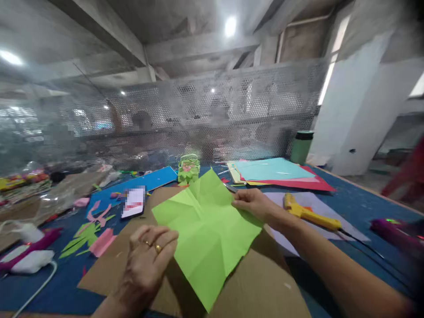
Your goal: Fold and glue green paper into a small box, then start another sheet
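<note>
A creased square of light green paper (207,229) lies over a brown cardboard sheet (265,282) on the blue table. My left hand (149,260), with rings on two fingers, pinches the paper's left edge with curled fingers. My right hand (253,204) grips the paper's right corner, fingers closed on it. The sheet shows several fold lines that meet near its middle.
A yellow glue gun (306,213) lies right of my right hand. Stacked coloured sheets (274,172) and a green cup (301,146) stand at the back right. A phone (134,203), paper scraps (96,229), and a green paper basket (188,168) sit left and behind. A perforated screen (198,115) bounds the table's far side.
</note>
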### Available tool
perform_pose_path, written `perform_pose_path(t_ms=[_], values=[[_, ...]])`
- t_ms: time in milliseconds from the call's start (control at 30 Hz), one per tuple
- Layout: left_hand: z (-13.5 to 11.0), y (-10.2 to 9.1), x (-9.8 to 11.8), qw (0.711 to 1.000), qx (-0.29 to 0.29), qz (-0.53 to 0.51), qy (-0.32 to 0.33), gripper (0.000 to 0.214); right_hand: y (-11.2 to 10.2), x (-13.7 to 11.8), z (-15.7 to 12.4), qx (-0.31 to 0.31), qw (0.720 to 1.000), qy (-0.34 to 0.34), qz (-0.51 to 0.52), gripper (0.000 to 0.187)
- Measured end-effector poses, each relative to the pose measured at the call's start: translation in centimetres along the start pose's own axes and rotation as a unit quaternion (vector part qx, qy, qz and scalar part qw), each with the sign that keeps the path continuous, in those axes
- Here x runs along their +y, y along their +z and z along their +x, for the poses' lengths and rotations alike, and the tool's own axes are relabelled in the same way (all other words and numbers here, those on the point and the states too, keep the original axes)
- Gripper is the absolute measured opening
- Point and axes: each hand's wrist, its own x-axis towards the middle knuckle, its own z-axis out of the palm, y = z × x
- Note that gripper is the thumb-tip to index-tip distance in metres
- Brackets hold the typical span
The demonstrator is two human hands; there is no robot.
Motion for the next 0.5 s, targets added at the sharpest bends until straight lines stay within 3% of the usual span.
perform_pose_path(t_ms=[100,200,367,500], values=[[-0.7,-0.7,0.8,0.999,-0.029,0.023,0.025,0.025,0.0,-0.6,-0.2,0.001,1.000,-0.011,0.013,0.031],[-0.9,-1.8,1.8,0.995,-0.095,0.015,0.031,0.027,0.3,-1.3,-0.5,-0.013,0.999,-0.021,0.034,0.036],[1.0,-3.8,3.3,0.972,-0.221,-0.082,-0.021,0.036,1.3,-2.4,-0.9,-0.056,0.997,-0.032,0.037,0.036],[3.4,-2.7,4.3,0.974,-0.219,-0.050,-0.013,0.026,1.9,-3.0,-1.3,-0.088,0.995,-0.036,0.013,0.033]])
